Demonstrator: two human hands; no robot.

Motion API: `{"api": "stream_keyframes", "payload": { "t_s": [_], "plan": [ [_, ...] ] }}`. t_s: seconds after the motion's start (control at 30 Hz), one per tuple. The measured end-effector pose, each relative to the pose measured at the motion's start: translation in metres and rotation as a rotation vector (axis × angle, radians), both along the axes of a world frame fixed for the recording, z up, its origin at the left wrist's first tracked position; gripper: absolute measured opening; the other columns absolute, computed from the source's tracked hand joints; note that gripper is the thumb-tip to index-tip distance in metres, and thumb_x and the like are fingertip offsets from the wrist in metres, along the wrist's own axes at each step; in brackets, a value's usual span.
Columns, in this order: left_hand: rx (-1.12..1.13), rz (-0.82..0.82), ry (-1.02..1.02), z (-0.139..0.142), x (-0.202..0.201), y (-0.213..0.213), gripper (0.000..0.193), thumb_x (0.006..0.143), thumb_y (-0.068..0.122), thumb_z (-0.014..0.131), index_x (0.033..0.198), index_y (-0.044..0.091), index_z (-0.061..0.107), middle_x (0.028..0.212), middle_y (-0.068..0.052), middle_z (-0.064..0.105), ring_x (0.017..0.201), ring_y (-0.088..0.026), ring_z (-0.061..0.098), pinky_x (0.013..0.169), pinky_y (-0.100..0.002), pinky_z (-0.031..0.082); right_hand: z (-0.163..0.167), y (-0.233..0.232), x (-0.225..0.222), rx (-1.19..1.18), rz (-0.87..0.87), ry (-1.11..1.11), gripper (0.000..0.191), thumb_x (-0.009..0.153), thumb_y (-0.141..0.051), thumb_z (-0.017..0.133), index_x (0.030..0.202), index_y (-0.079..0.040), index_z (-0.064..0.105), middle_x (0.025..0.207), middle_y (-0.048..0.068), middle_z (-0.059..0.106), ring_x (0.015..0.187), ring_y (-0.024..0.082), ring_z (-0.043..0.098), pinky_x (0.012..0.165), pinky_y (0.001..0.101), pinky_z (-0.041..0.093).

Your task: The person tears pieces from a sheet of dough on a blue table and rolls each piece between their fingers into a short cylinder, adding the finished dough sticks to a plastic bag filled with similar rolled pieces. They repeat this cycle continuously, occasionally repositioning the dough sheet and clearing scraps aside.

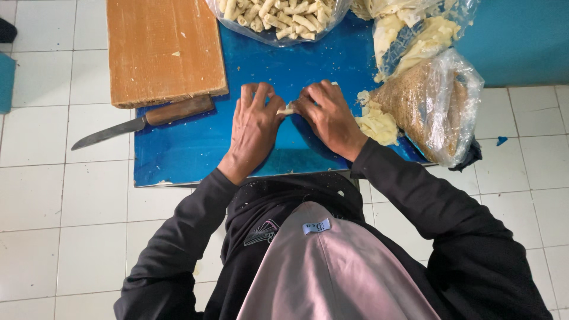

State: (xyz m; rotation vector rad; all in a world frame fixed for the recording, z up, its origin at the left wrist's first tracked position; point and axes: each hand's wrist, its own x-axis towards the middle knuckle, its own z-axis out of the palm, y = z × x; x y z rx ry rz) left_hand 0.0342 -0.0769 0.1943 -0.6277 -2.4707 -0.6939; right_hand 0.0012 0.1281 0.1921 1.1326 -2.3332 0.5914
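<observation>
On the blue board (pixel 195 148), two hands meet near its middle over one small piece of pale dough (pixel 288 109). The left hand (pixel 253 127) lies palm down with its fingers spread and only loosely curled, fingertips touching the dough's left end. The right hand (pixel 329 115) is more closed, its fingers bent around the dough's right end, so the piece is pinched between the two hands and mostly hidden (only a short pale sliver shows between them).

One wooden slab (pixel 160 47) lies over the blue board's far left corner. One knife (pixel 142 121) with a brown handle lies just below the slab's near edge, its blade reaching off the blue board's left side over the white tiled floor (pixel 65 207).

At the blue board's far edge sits one clear bag of small rolled dough sticks (pixel 278 15), too many to count. Along the blue board's right side are two more plastic bags: one with pale dough (pixel 409 35) farther off, and one of brown crumbs (pixel 432 106) nearer, leaning over the board's right edge. One loose lump of pale dough (pixel 376 121) rests against that crumb bag, just beside the right hand.
</observation>
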Motion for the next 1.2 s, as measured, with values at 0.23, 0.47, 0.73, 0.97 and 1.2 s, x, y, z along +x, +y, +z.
{"api": "stream_keyframes", "payload": {
  "t_s": [0.23,0.47,0.73,0.97,1.2],
  "plan": [
    [0.005,0.03,-0.023,0.0,0.001,0.002,0.025,0.082,0.007,0.079,0.103,0.006,0.066,0.116,-0.012,0.055,0.119,-0.034,0.05,0.089,-0.046,0.044,-0.003,0.004,0.003,0.081,-0.018,0.02,0.022,0.097,-0.006,0.067,0.118,-0.004,0.072,0.114,0.006,0.065,0.106,0.025,0.058,0.092,0.0408,0.045],
    [-0.036,0.052,0.009,-0.002,-0.006,0.003,0.021,0.084,0.009,0.078,0.102,0.007,0.068,0.118,-0.011,0.056,0.12,-0.034,0.05,0.088,-0.046,0.045,-0.002,0.001,-0.003,-0.002,-0.023,-0.032,0.023,0.098,-0.009,0.068,0.12,-0.009,0.073,0.113,0.007,0.066,0.106,0.025,0.059,0.089,0.0399,0.045],
    [0.0,0.094,0.023,-0.005,-0.007,-0.001,0.019,0.091,0.009,0.073,0.11,0.006,0.072,0.115,-0.012,0.06,0.117,-0.034,0.052,0.091,-0.046,0.046,-0.008,-0.001,-0.008,0.036,0.001,0.02,0.023,0.1,-0.012,0.068,0.121,-0.007,0.073,0.11,0.005,0.066,0.104,0.025,0.059,0.091,0.0395,0.047],
    [0.083,0.199,-0.012,0.008,0.015,-0.019,0.023,0.094,0.005,0.071,0.116,0.006,0.071,0.115,-0.014,0.061,0.112,-0.037,0.053,0.093,-0.046,0.047,-0.008,-0.009,-0.017,0.029,0.032,-0.142,0.015,0.101,-0.017,0.07,0.112,-0.007,0.073,0.102,0.007,0.066,0.099,0.026,0.059,0.087,0.0409,0.047],
    [0.13,0.217,-0.035,0.015,0.027,-0.025,0.027,0.092,0.004,0.072,0.119,0.006,0.071,0.113,-0.013,0.061,0.108,-0.037,0.052,0.092,-0.046,0.046,-0.002,-0.005,-0.055,-0.009,-0.162,-0.118,0.008,0.1,-0.012,0.068,0.104,-0.007,0.072,0.1,0.008,0.066,0.096,0.029,0.059,0.086,0.0417,0.047]
  ]
}}
